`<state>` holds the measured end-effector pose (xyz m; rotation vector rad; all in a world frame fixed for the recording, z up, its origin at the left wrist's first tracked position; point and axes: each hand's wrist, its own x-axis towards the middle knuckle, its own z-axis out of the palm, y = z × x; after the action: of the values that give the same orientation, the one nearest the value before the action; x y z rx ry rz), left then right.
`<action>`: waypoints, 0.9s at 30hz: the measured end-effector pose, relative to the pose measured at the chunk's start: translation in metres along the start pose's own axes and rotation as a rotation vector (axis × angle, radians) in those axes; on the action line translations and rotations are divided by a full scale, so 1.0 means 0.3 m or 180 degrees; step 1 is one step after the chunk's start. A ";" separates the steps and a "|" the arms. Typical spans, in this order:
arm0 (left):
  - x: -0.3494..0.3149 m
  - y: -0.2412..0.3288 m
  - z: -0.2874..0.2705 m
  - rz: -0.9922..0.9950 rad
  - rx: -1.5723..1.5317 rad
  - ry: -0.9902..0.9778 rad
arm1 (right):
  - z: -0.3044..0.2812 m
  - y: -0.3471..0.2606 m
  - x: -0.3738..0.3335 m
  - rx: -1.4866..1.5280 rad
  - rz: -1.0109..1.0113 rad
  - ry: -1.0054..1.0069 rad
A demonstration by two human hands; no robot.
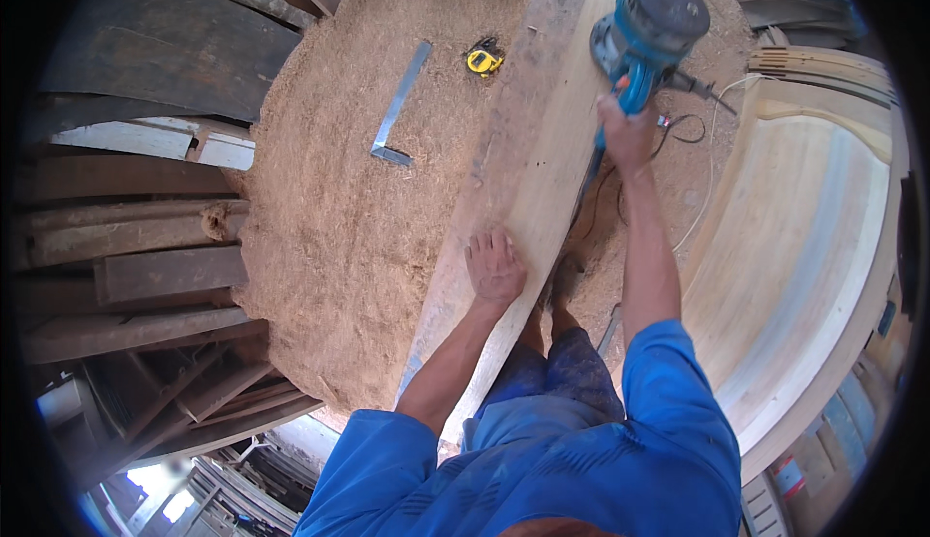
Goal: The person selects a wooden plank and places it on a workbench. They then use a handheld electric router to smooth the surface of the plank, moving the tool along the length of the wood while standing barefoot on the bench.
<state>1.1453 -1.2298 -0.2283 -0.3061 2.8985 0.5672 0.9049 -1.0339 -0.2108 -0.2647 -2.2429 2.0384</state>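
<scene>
My right hand (630, 132) is wrapped round the handle of a teal power tool with a round dark top, which looks like a router (661, 22). The tool is at the far right edge of a long pale wooden plank (554, 150); its underside is hidden. Nearer to me, my left hand (495, 266) lies on the wood with its fingers stretched out, holding nothing. Along the plank's left side runs a rougher, greyer board (489, 154). To the left, a metal try square (399, 111) and a yellow tape measure (482, 57) lie on wood shavings.
Shavings (329, 217) cover the floor. Dark stacked boards (165, 43) line the left side. A wooden panel with a curved top (785, 237) stands at the right, near a pale cord (712, 188). My feet are right of the plank, by a dark cable (690, 138).
</scene>
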 end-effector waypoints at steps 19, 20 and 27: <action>0.014 -0.003 0.011 0.0110 -0.0077 0.0317 | -0.049 0.028 -0.007 -0.0295 -0.0061 0.0124; 0.014 -0.003 0.009 0.0081 -0.0080 0.0287 | -0.042 0.019 -0.117 -0.0061 0.0092 0.0045; 0.021 -0.025 -0.007 0.0197 -0.0136 0.0330 | -0.014 -0.123 -0.873 0.0052 0.0118 -0.0295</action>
<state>1.1408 -1.2385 -0.2303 -0.2598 3.0079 0.6424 1.1601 -1.0840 -0.1623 -0.2161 -2.2896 2.1291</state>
